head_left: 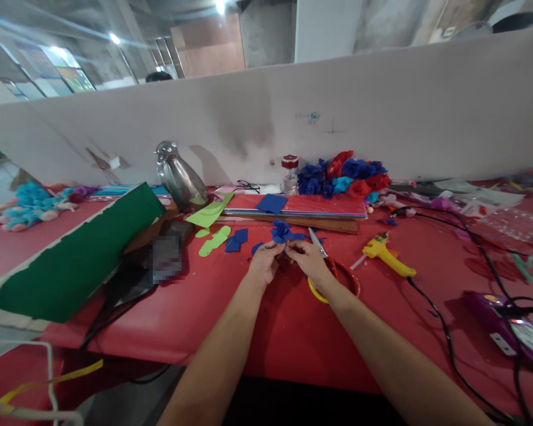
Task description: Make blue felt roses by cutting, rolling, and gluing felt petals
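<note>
A small blue paper flower (281, 231) is held up between my two hands over the red table (195, 313). My left hand (266, 260) pinches its base from the left. The fingers of my right hand (305, 258) are closed at the same base from the right, where more blue paper shows. Blue paper pieces (237, 240) and light green cut shapes (215, 241) lie left of my hands. Scissors (317, 242) rest just beyond my right hand, and a red and yellow ring (318, 291) lies partly under my right wrist.
A yellow glue gun (388, 255) with a black cord lies to the right, near a purple device (506, 328). Behind stand a metal jug (182, 180), a glass jar (289, 175) and a heap of blue and red flowers (344, 174). A green board (80, 260) leans at left.
</note>
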`<state>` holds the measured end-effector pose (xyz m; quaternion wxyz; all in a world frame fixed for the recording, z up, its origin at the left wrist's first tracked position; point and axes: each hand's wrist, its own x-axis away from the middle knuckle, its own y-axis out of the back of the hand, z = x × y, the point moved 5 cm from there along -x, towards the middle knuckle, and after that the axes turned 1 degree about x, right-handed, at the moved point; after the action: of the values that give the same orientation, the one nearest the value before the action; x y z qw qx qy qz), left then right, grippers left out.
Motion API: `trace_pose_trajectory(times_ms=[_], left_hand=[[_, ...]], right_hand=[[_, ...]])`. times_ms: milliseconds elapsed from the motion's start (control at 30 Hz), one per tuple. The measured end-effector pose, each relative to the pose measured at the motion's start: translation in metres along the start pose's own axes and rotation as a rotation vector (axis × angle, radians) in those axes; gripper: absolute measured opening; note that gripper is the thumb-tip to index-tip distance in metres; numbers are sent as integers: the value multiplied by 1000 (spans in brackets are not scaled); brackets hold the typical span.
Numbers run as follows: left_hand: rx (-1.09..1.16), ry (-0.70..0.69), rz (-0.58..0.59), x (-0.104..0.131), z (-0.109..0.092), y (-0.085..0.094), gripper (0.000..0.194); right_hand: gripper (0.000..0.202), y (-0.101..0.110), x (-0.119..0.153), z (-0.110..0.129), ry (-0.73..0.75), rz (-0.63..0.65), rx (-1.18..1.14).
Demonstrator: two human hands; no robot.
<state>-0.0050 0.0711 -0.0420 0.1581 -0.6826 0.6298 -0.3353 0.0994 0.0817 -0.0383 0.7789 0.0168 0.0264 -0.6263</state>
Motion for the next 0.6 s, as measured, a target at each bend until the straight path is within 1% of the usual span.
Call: trace_pose_trajectory(times_ms=[133,400,500,600], left_hand=[[-32,-52,-11,1,-1,0,24],[-61,-87,19,-2,-4,2,24],[-77,-90,24,-2,-5,2,22],[-91,-127,25,-1,-6,1,21]], right_hand=[[26,1,1,1,4,-4,17],[30,1,7,7,-13,-2,6],[31,2,5,7,-3,-7,34],[32,2,4,6,15,-11,51]])
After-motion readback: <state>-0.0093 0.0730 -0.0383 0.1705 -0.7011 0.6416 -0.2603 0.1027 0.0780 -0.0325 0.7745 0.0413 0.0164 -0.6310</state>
